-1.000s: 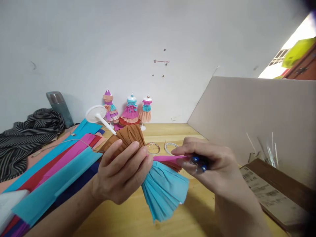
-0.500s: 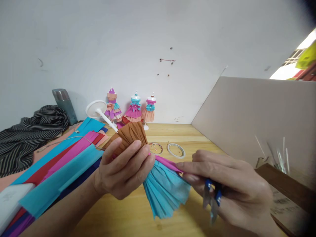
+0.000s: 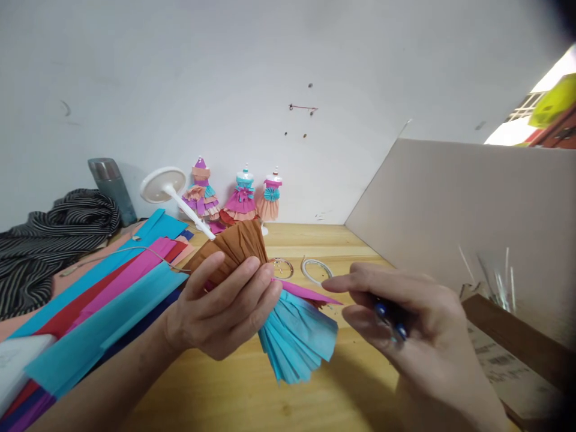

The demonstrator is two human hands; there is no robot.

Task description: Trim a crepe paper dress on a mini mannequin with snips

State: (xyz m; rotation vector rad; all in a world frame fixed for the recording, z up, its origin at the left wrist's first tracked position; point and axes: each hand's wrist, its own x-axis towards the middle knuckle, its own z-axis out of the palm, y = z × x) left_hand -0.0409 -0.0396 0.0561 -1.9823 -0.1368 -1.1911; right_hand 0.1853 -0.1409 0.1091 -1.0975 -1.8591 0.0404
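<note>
My left hand (image 3: 229,306) is wrapped round a small crepe-paper dress on a white dress-form stand, tilted so its round base (image 3: 162,185) points up and left. The brown pleated skirt (image 3: 236,243) fans out above my fingers. Below them spreads a blue pleated piece (image 3: 299,339), with a narrow magenta strip (image 3: 310,292) lying along its upper edge. My right hand (image 3: 414,336) hovers just right of the strip's pointed end, thumb and forefinger apart. Small blue-handled snips (image 3: 389,318) are tucked in its curled fingers; their blades are mostly hidden.
Three finished paper dresses (image 3: 243,195) on stands line the wall. Coloured paper sheets (image 3: 117,294), striped cloth (image 3: 67,228) and a flask (image 3: 112,186) lie left. Behind my hands is a white wire coil (image 3: 317,271). A cardboard box (image 3: 508,360) stands right, beside a grey partition (image 3: 477,210).
My right thumb and forefinger have let go of the magenta strip, which now sticks out free. The snips have turned in my right hand. My left hand keeps its hold.
</note>
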